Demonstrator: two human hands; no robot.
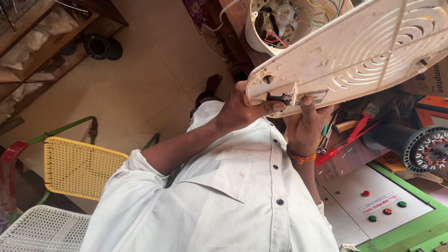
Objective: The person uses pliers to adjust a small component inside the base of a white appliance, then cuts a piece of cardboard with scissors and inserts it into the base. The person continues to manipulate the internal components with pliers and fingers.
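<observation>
- Head view: the white plastic grille panel (354,56) is held up in front of the chest, in the upper right of the scene. Its long axis runs from near left up to far right, and the face with curved slots is turned toward the camera.
- The left hand (242,112) is closed around the panel's near-left end, with its thumb pressed over a small dark part (280,98) at the edge.
- The right hand (305,126), which has an orange thread at the wrist, grips the panel's lower edge just beside the left hand.
- The panel's far end is cut off by the top and right borders. The fingers behind it are hidden, and the dark part is too small to make out.
- The panel partly covers a round white housing (275,23) with coloured wires behind it.
- The bench (345,163) to the right is crowded with a red screwdriver (347,142), scissors (326,137) and a ribbed motor (420,149).
- To the left there is bare floor (154,65), with a yellow chair (77,168) nearer.
</observation>
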